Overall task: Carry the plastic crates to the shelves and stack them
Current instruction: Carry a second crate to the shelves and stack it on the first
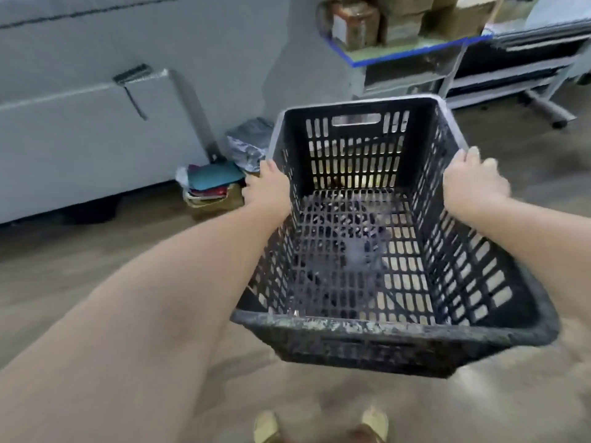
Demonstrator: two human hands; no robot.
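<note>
A black slotted plastic crate hangs in the air in front of me, empty, its open top facing up and its near rim scuffed with pale marks. My left hand grips the crate's left rim near the far corner. My right hand grips the right rim opposite, fingers curled over the edge. A metal shelf unit with a blue-edged board stands beyond the crate at the upper right.
A large grey cabinet runs along the left. A pile of bags and folded cloth lies on the floor at its corner. Boxes sit on the shelf. A wheeled rack base is at the far right. My feet show below.
</note>
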